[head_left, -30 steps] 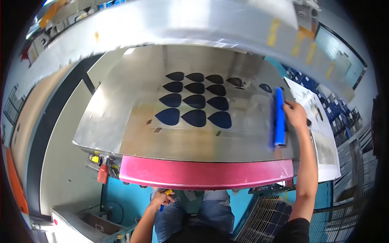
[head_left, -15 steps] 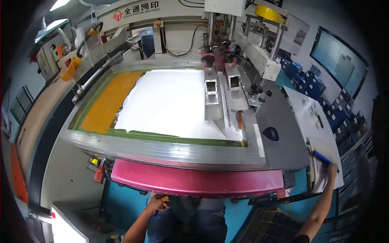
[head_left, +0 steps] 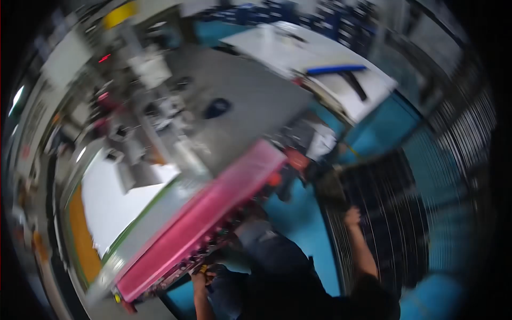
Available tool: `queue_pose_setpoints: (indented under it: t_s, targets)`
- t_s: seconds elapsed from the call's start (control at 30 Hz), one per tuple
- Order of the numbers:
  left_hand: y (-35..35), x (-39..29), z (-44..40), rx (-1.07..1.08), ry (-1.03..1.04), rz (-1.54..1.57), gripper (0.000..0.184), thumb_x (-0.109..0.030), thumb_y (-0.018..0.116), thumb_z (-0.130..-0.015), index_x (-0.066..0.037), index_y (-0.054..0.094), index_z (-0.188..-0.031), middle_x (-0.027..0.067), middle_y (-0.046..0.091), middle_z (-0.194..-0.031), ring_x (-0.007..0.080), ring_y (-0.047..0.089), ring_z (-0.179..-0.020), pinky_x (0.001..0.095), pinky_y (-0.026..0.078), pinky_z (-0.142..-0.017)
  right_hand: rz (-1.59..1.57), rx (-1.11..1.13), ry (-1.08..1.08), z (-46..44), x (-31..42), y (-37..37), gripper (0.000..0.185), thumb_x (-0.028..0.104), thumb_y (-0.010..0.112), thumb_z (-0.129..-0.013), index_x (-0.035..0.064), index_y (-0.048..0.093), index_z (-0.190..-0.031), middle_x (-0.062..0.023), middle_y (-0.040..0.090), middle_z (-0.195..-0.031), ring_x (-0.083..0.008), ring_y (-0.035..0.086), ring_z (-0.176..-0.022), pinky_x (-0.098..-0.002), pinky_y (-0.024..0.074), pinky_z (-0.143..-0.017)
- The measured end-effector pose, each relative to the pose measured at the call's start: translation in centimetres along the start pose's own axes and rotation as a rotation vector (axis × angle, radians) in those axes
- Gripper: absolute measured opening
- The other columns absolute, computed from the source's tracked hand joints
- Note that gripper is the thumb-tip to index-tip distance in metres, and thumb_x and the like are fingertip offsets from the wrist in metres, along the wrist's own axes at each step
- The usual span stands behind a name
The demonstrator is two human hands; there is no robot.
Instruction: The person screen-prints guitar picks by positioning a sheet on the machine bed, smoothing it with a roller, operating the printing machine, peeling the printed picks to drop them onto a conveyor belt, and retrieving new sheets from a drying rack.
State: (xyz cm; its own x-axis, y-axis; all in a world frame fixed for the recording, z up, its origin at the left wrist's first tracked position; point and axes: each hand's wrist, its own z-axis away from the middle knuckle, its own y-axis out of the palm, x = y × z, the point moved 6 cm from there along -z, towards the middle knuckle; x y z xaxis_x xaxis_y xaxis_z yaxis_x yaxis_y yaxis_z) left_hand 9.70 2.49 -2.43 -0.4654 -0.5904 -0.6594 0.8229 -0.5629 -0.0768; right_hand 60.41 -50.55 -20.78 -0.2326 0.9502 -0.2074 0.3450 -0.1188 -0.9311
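My left hand (head_left: 201, 278) is low in the view, beside the front edge of the pink panel (head_left: 200, 218). Its fingers are closed round a small yellow tool (head_left: 204, 269) whose kind the blur hides. Over the dark wire rack (head_left: 381, 192) at the right is my right hand (head_left: 352, 216), its fingers curled; whatever they grip is too smeared to make out. A blue-edged tool with a dark handle, like a squeegee (head_left: 336, 69), lies on the white table (head_left: 373, 80), apart from both hands.
The screen printing machine, with its grey deck (head_left: 250, 90), fills the left and middle. White ink (head_left: 114, 197) lies on its framed screen. Several blue bins (head_left: 341, 21) stand at the back. Blue floor (head_left: 298, 229) shows between machine and rack.
My view has swung right. My right hand has left the blue-edged tool on the white table and moved to the wire rack. The left hand still holds the yellow tool.
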Motion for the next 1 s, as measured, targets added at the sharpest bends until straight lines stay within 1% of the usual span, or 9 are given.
queue_pose_setpoints:
  t_s: [0.1, 0.2, 0.27, 0.47, 0.6, 0.73, 0.83, 0.93, 1.0]
  targets:
    - [-1.0, 1.1, -1.3, -0.041, 0.042, 0.006, 0.028, -0.025, 0.040, -0.095, -0.005, 0.056, -0.107, 0.0098, 0.061, -0.066, 0.0102, 0.048, -0.041, 0.0177, 0.024, -0.032, -0.409, 0.807, 0.610, 7.8, 3.2, -7.6, 0.052, 0.033, 0.060, -0.077, 0.0036, 0.052, -0.119, -0.0199, 0.057, -0.115, -0.0408, 0.057, -0.104, -0.0460, 0.0487, -0.086]
    - [-3.1, 2.9, -3.6, -0.006, 0.018, -0.021, 0.027, -0.018, 0.047, -0.093, -0.007, 0.056, -0.117, 0.0073, 0.062, -0.086, 0.0105, 0.057, -0.049, 0.0173, 0.024, -0.031, -0.710, 0.733, 0.648, 9.3, 2.6, -6.4, 0.063, 0.024, 0.062, -0.080, 0.0094, 0.036, -0.136, -0.0199, 0.054, -0.120, -0.0402, 0.058, -0.099, -0.0462, 0.0441, -0.092]
    - [-2.1, 2.1, -3.0, 0.001, 0.010, -0.039, 0.024, -0.021, 0.044, -0.094, -0.007, 0.058, -0.108, 0.0084, 0.062, -0.076, 0.0092, 0.052, -0.044, 0.0171, 0.024, -0.032, -0.288, 0.372, 0.601, 6.3, 2.1, -12.9, 0.066, 0.026, 0.063, -0.079, 0.0081, 0.036, -0.136, -0.0189, 0.051, -0.126, -0.0390, 0.056, -0.108, -0.0440, 0.0424, -0.096]
    - [2.0, 0.5, 0.7, 0.047, 0.098, -0.236, 0.024, -0.017, 0.038, -0.094, -0.005, 0.052, -0.109, 0.0102, 0.062, -0.070, 0.0109, 0.048, -0.043, 0.0191, 0.030, -0.033, -0.541, 0.730, 0.721, 4.7, -0.3, -10.9, 0.051, 0.025, 0.057, -0.078, 0.0049, 0.046, -0.123, -0.0194, 0.056, -0.122, -0.0387, 0.053, -0.113, -0.0497, 0.0355, -0.099]
    - [13.2, -6.0, 9.2, 0.118, 0.967, -0.644, 0.039, 0.007, 0.047, -0.085, -0.001, 0.039, -0.122, 0.0134, 0.060, -0.084, 0.0192, 0.061, -0.068, 0.0323, 0.048, -0.051, -0.477, 0.288, 0.612, 0.7, -4.5, -25.6, 0.049, 0.027, 0.065, -0.079, 0.0066, 0.049, -0.120, -0.0158, 0.062, -0.109, -0.0356, 0.056, -0.105, -0.0484, 0.0394, -0.088]
    - [24.2, -12.3, 19.8, 0.362, 1.257, -0.711, 0.036, 0.006, 0.057, -0.078, -0.003, 0.049, -0.111, 0.0147, 0.062, -0.087, 0.0250, 0.063, -0.071, 0.0331, 0.051, -0.060, -0.144, -0.509, 0.348, -2.0, -5.6, -41.0, 0.039, 0.012, 0.059, -0.082, 0.0056, 0.052, -0.119, -0.0140, 0.049, -0.130, -0.0328, 0.039, -0.126, -0.0486, 0.0242, -0.105]
    - [30.6, -17.1, 31.8, 0.776, 2.072, -0.662, 0.036, -0.013, 0.072, -0.059, -0.009, 0.060, -0.093, 0.0112, 0.065, -0.093, 0.0157, 0.062, -0.062, 0.0233, 0.046, -0.047, -0.584, -0.423, 0.433, -1.6, -8.6, -32.2, 0.031, 0.008, 0.058, -0.083, 0.0022, 0.055, -0.114, -0.0164, 0.055, -0.119, -0.0341, 0.049, -0.114, -0.0405, 0.0357, -0.098]
    - [33.5, -20.6, 38.0, 1.001, 1.754, -0.569, 0.029, -0.014, 0.071, -0.068, -0.004, 0.061, -0.093, 0.0114, 0.064, -0.083, 0.0160, 0.058, -0.055, 0.0239, 0.043, -0.043, -1.461, 0.359, 1.090, 4.7, -10.4, -5.8, 0.021, 0.012, 0.062, -0.081, 0.0015, 0.061, -0.099, -0.0109, 0.064, -0.086, -0.0272, 0.063, -0.079, -0.0371, 0.0501, -0.070]
    - [33.9, -21.3, 40.1, 0.875, 1.867, -0.382, 0.017, -0.015, 0.063, -0.071, -0.005, 0.053, -0.081, 0.0135, 0.061, -0.077, 0.0150, 0.047, -0.048, 0.0241, 0.035, -0.039, -1.644, 0.545, 1.398, 7.2, -6.5, -5.4, 0.016, 0.014, 0.054, -0.086, 0.0055, 0.062, -0.098, -0.0113, 0.063, -0.089, -0.0245, 0.063, -0.070, -0.0341, 0.0522, -0.057]
